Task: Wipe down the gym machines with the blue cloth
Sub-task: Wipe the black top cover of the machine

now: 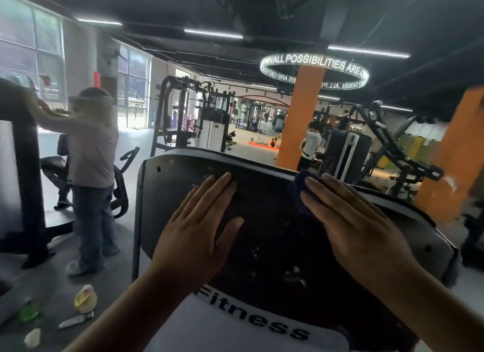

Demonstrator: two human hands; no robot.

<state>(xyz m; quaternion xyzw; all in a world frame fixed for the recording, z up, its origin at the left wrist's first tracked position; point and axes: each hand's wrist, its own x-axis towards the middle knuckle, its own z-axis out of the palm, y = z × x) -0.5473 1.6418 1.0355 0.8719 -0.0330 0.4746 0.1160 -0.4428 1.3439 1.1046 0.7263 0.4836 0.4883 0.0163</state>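
Observation:
A dark, dusty top cover of a gym machine [167,184] fills the middle of the view, with a white panel reading "Fitness" at its near side. My left hand [196,228] lies flat on the cover, fingers spread, holding nothing. My right hand [356,220] presses flat on the blue cloth [301,192] near the cover's far right edge. Most of the cloth is hidden under my palm and fingers; only its dark blue left part shows.
A person in a light shirt and jeans [91,173] stands at the left by another black machine [23,168]. A yellow-white bottle [85,299] and small items lie on the floor at lower left. Orange pillars [298,121] and more machines stand behind.

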